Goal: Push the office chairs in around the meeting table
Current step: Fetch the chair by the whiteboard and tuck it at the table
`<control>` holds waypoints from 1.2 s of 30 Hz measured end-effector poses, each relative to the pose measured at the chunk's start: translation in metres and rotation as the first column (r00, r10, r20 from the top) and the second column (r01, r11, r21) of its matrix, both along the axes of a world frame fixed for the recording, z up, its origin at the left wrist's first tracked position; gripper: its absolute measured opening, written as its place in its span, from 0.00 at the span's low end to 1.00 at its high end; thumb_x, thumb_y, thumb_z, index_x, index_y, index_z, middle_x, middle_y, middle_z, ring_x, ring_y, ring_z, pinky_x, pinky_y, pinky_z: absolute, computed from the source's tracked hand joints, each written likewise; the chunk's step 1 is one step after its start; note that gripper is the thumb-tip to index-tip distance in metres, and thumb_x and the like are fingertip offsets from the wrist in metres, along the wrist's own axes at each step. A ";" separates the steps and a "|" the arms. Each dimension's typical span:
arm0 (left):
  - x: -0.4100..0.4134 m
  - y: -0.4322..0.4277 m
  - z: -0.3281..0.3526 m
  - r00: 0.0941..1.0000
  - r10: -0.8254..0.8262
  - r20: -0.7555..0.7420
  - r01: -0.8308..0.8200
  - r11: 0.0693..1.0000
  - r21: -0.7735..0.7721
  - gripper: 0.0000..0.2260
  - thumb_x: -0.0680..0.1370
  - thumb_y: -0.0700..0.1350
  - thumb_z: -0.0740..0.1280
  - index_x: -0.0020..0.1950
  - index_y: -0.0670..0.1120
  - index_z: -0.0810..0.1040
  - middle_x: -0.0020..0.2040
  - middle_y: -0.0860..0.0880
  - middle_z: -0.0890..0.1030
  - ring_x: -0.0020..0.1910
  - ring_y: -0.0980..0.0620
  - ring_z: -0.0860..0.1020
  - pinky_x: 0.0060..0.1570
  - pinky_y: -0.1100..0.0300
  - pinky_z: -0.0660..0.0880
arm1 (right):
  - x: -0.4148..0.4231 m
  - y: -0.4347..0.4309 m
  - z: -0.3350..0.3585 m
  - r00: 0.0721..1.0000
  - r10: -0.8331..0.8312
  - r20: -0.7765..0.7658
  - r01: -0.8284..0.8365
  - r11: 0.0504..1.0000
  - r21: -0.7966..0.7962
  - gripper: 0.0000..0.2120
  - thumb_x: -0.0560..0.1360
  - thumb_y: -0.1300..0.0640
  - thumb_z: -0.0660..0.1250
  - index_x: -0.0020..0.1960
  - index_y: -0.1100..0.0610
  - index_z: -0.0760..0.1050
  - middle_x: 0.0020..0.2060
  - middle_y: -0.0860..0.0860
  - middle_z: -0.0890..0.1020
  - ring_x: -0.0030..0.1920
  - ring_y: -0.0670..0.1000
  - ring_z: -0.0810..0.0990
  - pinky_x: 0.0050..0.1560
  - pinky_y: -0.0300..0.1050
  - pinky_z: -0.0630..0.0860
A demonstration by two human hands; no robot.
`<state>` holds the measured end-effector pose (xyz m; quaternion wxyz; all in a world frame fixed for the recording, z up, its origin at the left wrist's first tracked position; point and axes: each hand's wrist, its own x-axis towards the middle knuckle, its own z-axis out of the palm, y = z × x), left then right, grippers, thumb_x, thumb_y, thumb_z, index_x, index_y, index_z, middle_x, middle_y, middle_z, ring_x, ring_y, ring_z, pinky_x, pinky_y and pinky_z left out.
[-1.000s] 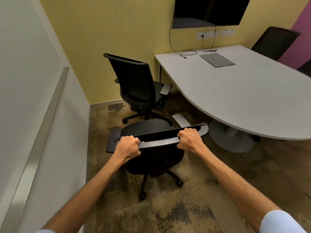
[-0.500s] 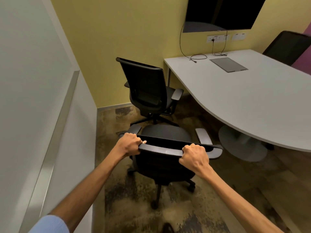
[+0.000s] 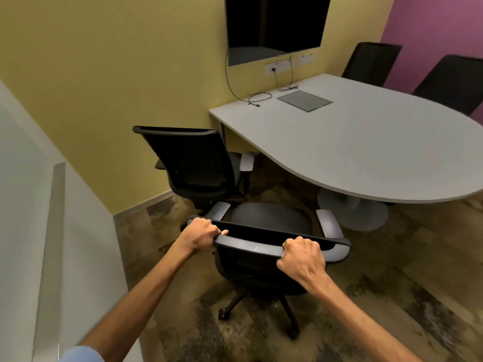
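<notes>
A black office chair (image 3: 269, 223) on castors stands right in front of me, its seat facing the white meeting table (image 3: 366, 150). My left hand (image 3: 200, 235) grips the left end of its backrest top bar. My right hand (image 3: 302, 258) grips the bar near its right end. The chair stands a short way off the table's rounded edge. A second black chair (image 3: 193, 163) stands beyond it, near the table's left corner, its back towards me. Two more black chairs (image 3: 371, 62) (image 3: 449, 82) stand at the table's far side.
A white partition wall (image 3: 52, 231) runs close along my left. A yellow wall with a dark screen (image 3: 274, 24) and sockets is ahead. The table's round pedestal base (image 3: 352, 210) stands on the patterned carpet. Cables (image 3: 258, 97) and a grey hatch (image 3: 304, 100) lie on the tabletop.
The chair in my hands has turned clockwise, its seat now facing the table more, and rolled a little right. My view has swung, showing the far chairs and purple wall.
</notes>
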<state>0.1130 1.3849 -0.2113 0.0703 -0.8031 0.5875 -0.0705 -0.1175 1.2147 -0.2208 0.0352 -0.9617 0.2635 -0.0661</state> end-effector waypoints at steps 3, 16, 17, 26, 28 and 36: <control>0.014 -0.007 -0.014 0.999 -0.028 -0.034 0.030 0.997 0.066 0.16 0.81 0.51 0.57 0.49 0.48 0.84 0.40 0.44 0.84 0.41 0.41 0.81 0.39 0.52 0.71 | 0.007 0.003 -0.004 0.998 -0.063 -0.012 0.064 0.997 0.054 0.04 0.62 0.55 0.63 0.31 0.54 0.71 0.29 0.52 0.78 0.30 0.56 0.78 0.29 0.43 0.64; 0.127 -0.071 -0.008 0.949 -0.315 -0.002 0.313 0.944 -0.104 0.10 0.73 0.45 0.68 0.33 0.48 0.84 0.23 0.47 0.79 0.22 0.44 0.77 0.22 0.59 0.69 | 0.095 -0.005 -0.001 0.952 -0.305 -0.030 0.305 0.952 0.015 0.05 0.62 0.53 0.63 0.31 0.54 0.74 0.28 0.52 0.78 0.30 0.55 0.79 0.29 0.42 0.63; 0.132 -0.075 -0.007 0.946 -0.324 0.020 0.324 0.939 -0.116 0.09 0.73 0.44 0.71 0.32 0.48 0.84 0.22 0.47 0.78 0.22 0.44 0.77 0.21 0.59 0.69 | 0.099 -0.005 0.000 0.948 -0.317 -0.034 0.318 0.948 0.028 0.05 0.61 0.53 0.63 0.32 0.54 0.74 0.29 0.52 0.78 0.30 0.55 0.79 0.29 0.42 0.63; 0.213 -0.137 -0.009 0.871 -0.490 -0.033 0.488 0.871 -0.063 0.16 0.79 0.50 0.59 0.42 0.47 0.84 0.34 0.44 0.84 0.35 0.41 0.81 0.36 0.53 0.73 | 0.164 -0.008 -0.002 0.843 -0.536 -0.042 0.537 0.844 0.006 0.06 0.58 0.53 0.62 0.30 0.54 0.74 0.27 0.52 0.78 0.29 0.56 0.79 0.28 0.42 0.62; 0.221 -0.154 -0.008 0.858 -0.512 -0.033 0.509 0.857 -0.079 0.19 0.80 0.50 0.58 0.36 0.46 0.83 0.30 0.45 0.82 0.32 0.42 0.80 0.33 0.54 0.71 | 0.173 -0.017 -0.003 0.819 -0.569 -0.070 0.568 0.822 -0.027 0.08 0.58 0.52 0.62 0.32 0.55 0.76 0.30 0.53 0.80 0.32 0.57 0.80 0.30 0.43 0.64; 0.237 -0.224 -0.013 0.830 -0.555 -0.055 0.551 0.831 -0.074 0.23 0.82 0.52 0.53 0.38 0.45 0.82 0.33 0.46 0.82 0.34 0.43 0.80 0.37 0.53 0.73 | 0.193 -0.070 0.001 0.781 -0.616 -0.102 0.614 0.787 -0.050 0.06 0.57 0.54 0.60 0.29 0.55 0.73 0.26 0.54 0.78 0.29 0.59 0.79 0.28 0.42 0.63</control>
